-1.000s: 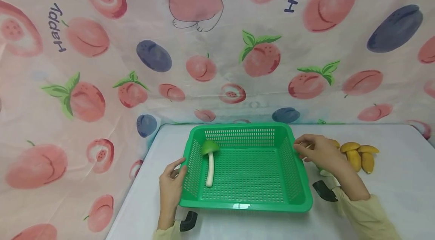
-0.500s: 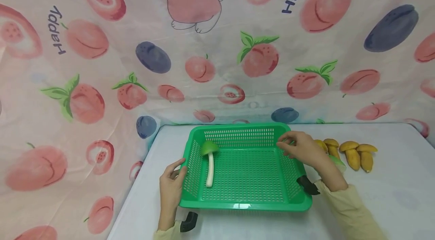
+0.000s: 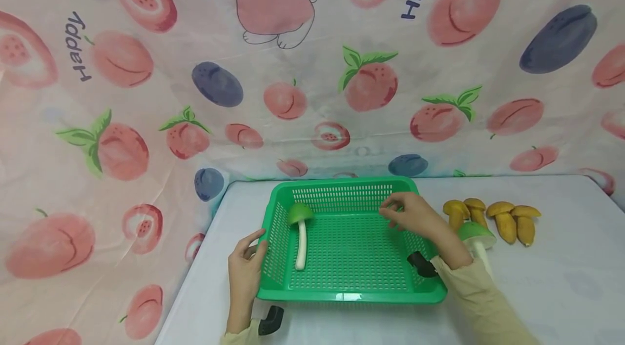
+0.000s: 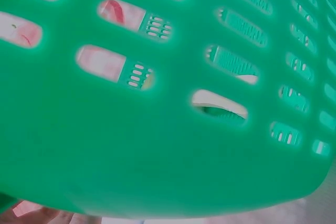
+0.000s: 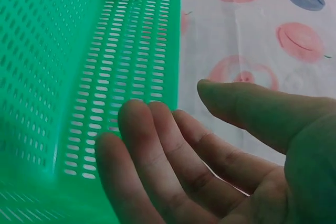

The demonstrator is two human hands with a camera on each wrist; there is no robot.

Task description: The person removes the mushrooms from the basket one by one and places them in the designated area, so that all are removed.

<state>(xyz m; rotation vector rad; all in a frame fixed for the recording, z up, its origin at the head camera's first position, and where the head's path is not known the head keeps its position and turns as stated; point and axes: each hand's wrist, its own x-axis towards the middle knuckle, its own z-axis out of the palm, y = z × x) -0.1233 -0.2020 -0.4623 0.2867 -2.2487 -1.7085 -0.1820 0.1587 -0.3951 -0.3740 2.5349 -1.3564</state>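
A green plastic basket [image 3: 351, 297] with slotted walls stands on the white table. Inside it at the left lies a toy mushroom [image 3: 301, 244] with a green cap and long white stem. My left hand [image 3: 245, 272] touches the basket's left rim with its fingertips; the wall fills the left wrist view, with only a bit of fingers low at the left. My right hand [image 3: 412, 217] hovers over the basket's right side. In the right wrist view its fingers [image 5: 139, 140] are loosely bent, the thumb stands apart, and nothing lies between them.
Right of the basket lies a second green-capped mushroom [image 3: 476, 232], its stem partly behind my right forearm. Several yellow-brown mushrooms [image 3: 508, 224] lie beside it. Behind the table hangs a fruit-printed cloth [image 3: 312, 63].
My right hand has moved left from beyond the basket's right rim to over its inside, uncovering the mushrooms on the table. The left hand stays at the rim.
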